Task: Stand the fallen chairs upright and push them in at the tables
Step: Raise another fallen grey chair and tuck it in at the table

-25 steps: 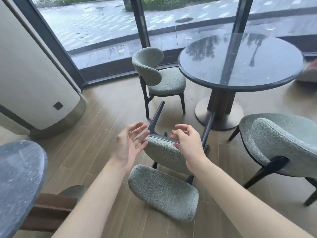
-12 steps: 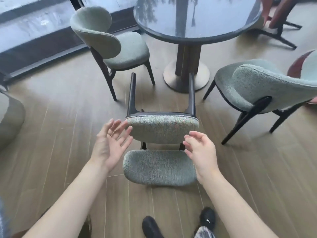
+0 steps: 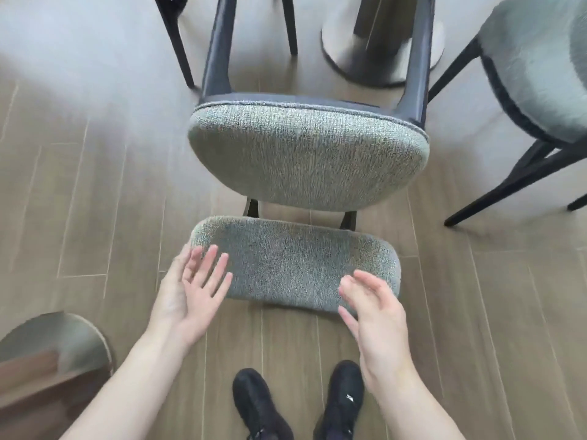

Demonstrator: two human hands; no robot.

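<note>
The fallen chair point(image 3: 305, 160) lies on its back on the wooden floor point(image 3: 95, 185): grey-green woven seat facing up towards the camera, padded backrest point(image 3: 286, 265) flat, two dark legs pointing away

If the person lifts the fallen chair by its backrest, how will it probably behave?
The fallen chair probably stays rigid: its dark frame looks solid. The fabric backrest should give good grip. It will likely pivot on its rear legs rather than slide, and may feel moderately heavy.
</note>
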